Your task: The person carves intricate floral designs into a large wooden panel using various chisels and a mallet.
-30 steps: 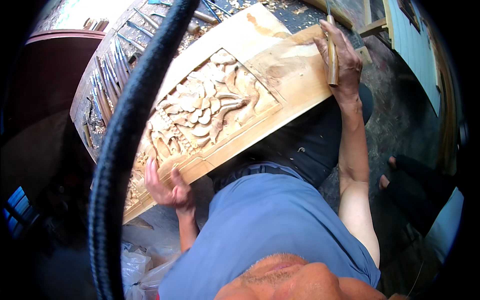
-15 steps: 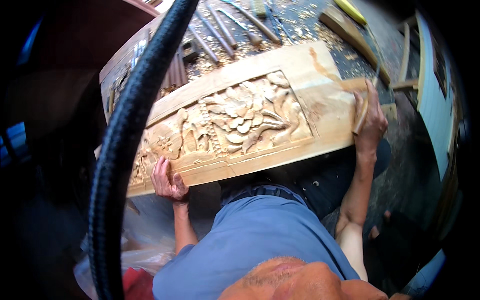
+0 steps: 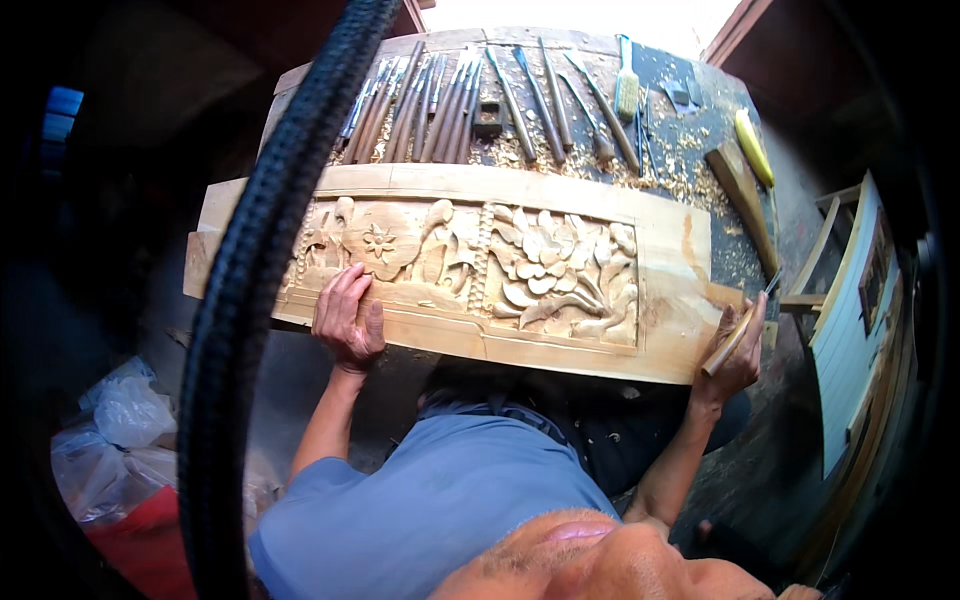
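A long pale wooden panel [image 3: 430,320] lies across the bench, carved in relief with a flower, leaves and beaded borders. My left hand [image 3: 350,325] rests at its near edge, fingers laid on the carved surface below a small flower, thumb apart. At the panel's right end, my right hand [image 3: 733,365] is closed around a carving chisel [image 3: 727,343]. The chisel's wooden handle points toward me and its thin metal end sticks out away from me, past the fingers. A black cable-like band crosses in front of the panel's left part and hides some of it.
Beyond the panel, many carving chisels [image 3: 440,110] lie in a row among wood shavings. A dark block [image 3: 488,118], a brush [image 3: 627,85], a wooden mallet-like bar [image 3: 742,200] and a yellow object [image 3: 753,147] are there too. Plastic bags [image 3: 125,420] sit at lower left.
The view has swung, so the panel appears more level and more chisels show at the back left. Both hands keep about the same places on the panel, the right still holding the chisel.
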The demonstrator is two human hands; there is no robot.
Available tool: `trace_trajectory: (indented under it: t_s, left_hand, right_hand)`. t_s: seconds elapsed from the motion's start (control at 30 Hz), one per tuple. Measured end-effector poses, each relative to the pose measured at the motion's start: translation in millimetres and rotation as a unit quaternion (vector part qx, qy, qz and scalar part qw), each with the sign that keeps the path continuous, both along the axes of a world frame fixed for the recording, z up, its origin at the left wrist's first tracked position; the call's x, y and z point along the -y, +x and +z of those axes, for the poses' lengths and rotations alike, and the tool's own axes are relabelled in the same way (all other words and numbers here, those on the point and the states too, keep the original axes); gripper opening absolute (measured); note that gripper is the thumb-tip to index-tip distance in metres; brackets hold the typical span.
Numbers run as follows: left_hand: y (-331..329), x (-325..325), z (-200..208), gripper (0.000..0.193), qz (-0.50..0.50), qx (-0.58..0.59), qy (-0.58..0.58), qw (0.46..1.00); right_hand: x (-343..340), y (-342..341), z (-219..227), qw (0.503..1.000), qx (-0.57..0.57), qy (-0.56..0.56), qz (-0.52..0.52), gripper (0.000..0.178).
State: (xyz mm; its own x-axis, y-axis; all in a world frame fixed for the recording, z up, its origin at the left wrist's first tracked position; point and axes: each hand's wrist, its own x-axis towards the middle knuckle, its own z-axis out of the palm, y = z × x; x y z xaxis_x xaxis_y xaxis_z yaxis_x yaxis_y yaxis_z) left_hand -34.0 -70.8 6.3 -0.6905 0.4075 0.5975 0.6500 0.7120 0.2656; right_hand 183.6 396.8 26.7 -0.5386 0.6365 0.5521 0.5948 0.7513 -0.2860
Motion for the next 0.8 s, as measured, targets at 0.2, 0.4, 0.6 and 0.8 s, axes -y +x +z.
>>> trace_trajectory:
  t_s: [0.2,0.4,0.6,0.8]
  left_hand:
    - [-1.1,1.0,-5.2,0.036,-0.014,-0.006,0.009,1.000]
    - [2.4,6.0,-5.4,0.031,-0.018,0.009,0.031,0.999]
    - [0.2,10.3,-5.1,0.032,-0.016,0.002,0.034,0.999]
    - [-2.4,1.3,-12.3,0.036,-0.031,-0.005,0.035,0.999]
  right_hand:
    - [39.9,-112.7,36.1,0.858,-0.213,-0.352,0.309,0.049]
    - [73.9,-257.4,34.8,0.781,-0.084,-0.466,0.407,0.043]
    - [85.9,-319.2,13.1,0.753,-0.016,-0.535,0.384,0.046]
    - [76.1,-338.0,-2.6,0.859,-0.011,-0.300,0.415,0.028]
